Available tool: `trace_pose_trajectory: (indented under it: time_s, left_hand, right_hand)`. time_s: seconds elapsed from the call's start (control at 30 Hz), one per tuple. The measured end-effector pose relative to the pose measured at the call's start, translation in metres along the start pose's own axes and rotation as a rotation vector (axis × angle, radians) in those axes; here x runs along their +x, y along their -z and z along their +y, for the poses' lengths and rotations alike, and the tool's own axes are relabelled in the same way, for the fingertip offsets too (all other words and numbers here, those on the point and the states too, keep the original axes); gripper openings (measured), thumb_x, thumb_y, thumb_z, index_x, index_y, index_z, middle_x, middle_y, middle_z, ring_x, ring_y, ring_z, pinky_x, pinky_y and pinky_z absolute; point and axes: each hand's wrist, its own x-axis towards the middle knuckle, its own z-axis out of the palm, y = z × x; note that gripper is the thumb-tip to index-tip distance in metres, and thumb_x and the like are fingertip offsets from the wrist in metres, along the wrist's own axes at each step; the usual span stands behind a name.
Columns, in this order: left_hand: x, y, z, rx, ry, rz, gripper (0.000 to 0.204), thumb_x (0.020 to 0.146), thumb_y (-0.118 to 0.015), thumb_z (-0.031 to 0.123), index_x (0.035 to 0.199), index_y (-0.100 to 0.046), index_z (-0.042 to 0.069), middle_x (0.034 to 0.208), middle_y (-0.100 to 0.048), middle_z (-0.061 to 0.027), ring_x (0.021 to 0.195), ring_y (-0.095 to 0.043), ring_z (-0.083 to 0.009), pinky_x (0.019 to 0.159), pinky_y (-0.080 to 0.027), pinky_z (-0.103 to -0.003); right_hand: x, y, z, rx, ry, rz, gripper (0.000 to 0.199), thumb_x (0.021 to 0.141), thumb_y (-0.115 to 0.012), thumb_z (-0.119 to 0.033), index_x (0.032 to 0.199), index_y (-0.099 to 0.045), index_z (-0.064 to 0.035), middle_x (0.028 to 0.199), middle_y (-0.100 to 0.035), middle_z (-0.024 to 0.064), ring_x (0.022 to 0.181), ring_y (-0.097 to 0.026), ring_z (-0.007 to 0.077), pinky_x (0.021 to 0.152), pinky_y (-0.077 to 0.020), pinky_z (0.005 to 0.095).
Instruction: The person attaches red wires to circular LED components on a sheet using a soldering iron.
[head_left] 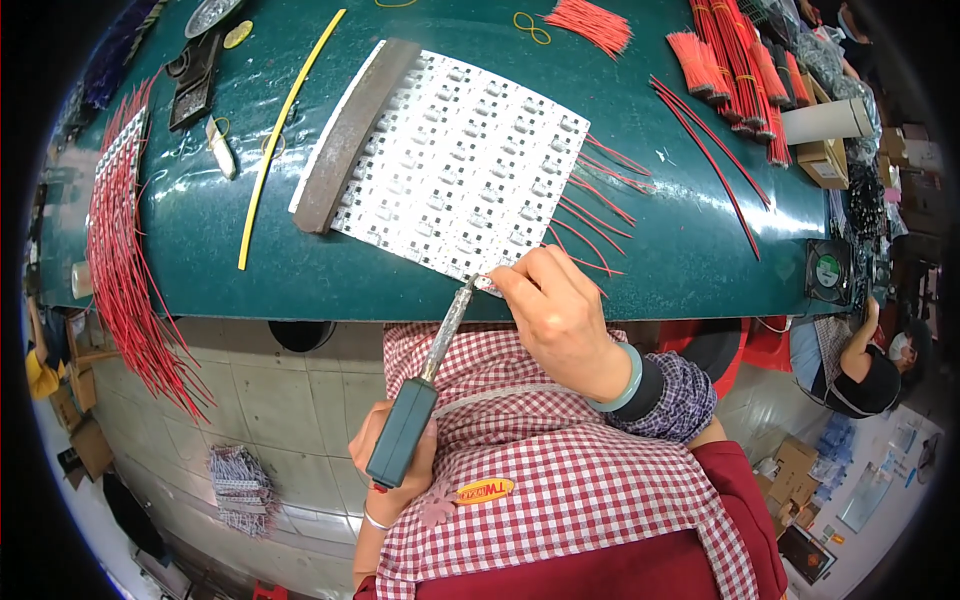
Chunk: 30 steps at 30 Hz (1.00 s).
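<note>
A white panel of small circuit boards [450,165] lies on the green table, with a dark flat bar [350,150] across its left side. Thin red wires [605,215] stick out from the panel's right edge. My left hand [422,465] is wrapped round the green handle of a soldering iron [405,430]. The iron's tip touches or almost touches the panel's near corner. At that same corner my right hand [560,325] is closed in a pinch; whatever lies between its fingertips is hidden.
Wired boards with long red wires [125,230] hang over the table's left edge. A yellow strip [290,125] and a white-bladed tool [220,150] lie left of the panel. Red wire bundles [735,75], loose wires [710,150] and a small black fan [828,270] are at right.
</note>
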Motion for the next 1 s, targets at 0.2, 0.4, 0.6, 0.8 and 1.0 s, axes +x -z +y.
trace_pose_trajectory:
  time_s: [0.2, 0.4, 0.6, 0.8, 1.0]
  left_hand:
    - [-0.013, -0.002, -0.014, 0.0, -0.065, 0.075, 0.019, 0.075, -0.076, 0.002, 0.09, -0.068, -0.005, 0.085, -0.067, -0.0157, 0.07, -0.067, -0.0309, 0.059, -0.053, -0.034]
    - [-0.021, -0.003, -0.018, -0.016, -0.035, 0.113, 0.02, 0.078, -0.076, 0.004, 0.094, -0.069, -0.006, 0.089, -0.069, -0.0185, 0.076, -0.071, -0.0336, 0.064, -0.057, -0.036]
    - [-0.025, -0.003, -0.02, -0.014, 0.054, 0.103, 0.022, 0.078, -0.076, 0.004, 0.097, -0.07, -0.006, 0.094, -0.071, -0.0207, 0.08, -0.072, -0.0354, 0.067, -0.058, -0.037]
    - [-0.024, -0.004, -0.022, -0.027, 0.032, 0.099, 0.022, 0.078, -0.076, 0.004, 0.096, -0.07, -0.006, 0.094, -0.071, -0.0205, 0.081, -0.072, -0.0356, 0.068, -0.058, -0.037]
    - [-0.02, -0.003, -0.017, -0.02, -0.002, 0.113, 0.022, 0.078, -0.076, 0.005, 0.096, -0.07, -0.007, 0.093, -0.07, -0.0204, 0.081, -0.072, -0.0356, 0.069, -0.058, -0.037]
  right_hand:
    - [0.003, 0.001, -0.002, -0.022, 0.002, 0.009, 0.023, 0.074, -0.068, 0.005, 0.097, -0.068, 0.0021, 0.08, -0.053, 0.0093, 0.074, -0.056, 0.0249, 0.061, -0.0479, 0.0351]
    - [0.001, 0.002, -0.002, -0.02, 0.0, -0.013, 0.027, 0.072, -0.065, 0.003, 0.099, -0.068, 0.0024, 0.085, -0.053, 0.0093, 0.079, -0.055, 0.0251, 0.064, -0.0491, 0.0338]
    - [0.001, 0.01, -0.009, 0.013, 0.004, 0.086, 0.035, 0.073, -0.068, 0.008, 0.108, -0.07, 0.0029, 0.088, -0.057, 0.0098, 0.078, -0.057, 0.0256, 0.062, -0.049, 0.0338]
    - [-0.005, 0.016, -0.021, 0.031, -0.035, 0.063, 0.038, 0.076, -0.071, 0.012, 0.113, -0.069, 0.0026, 0.08, -0.056, 0.01, 0.07, -0.056, 0.0253, 0.059, -0.0471, 0.0346]
    - [-0.008, 0.0, -0.02, 0.104, -0.064, 0.086, 0.025, 0.075, -0.074, 0.01, 0.098, -0.067, 0.0015, 0.075, -0.056, 0.0107, 0.064, -0.056, 0.0273, 0.057, -0.0457, 0.0369]
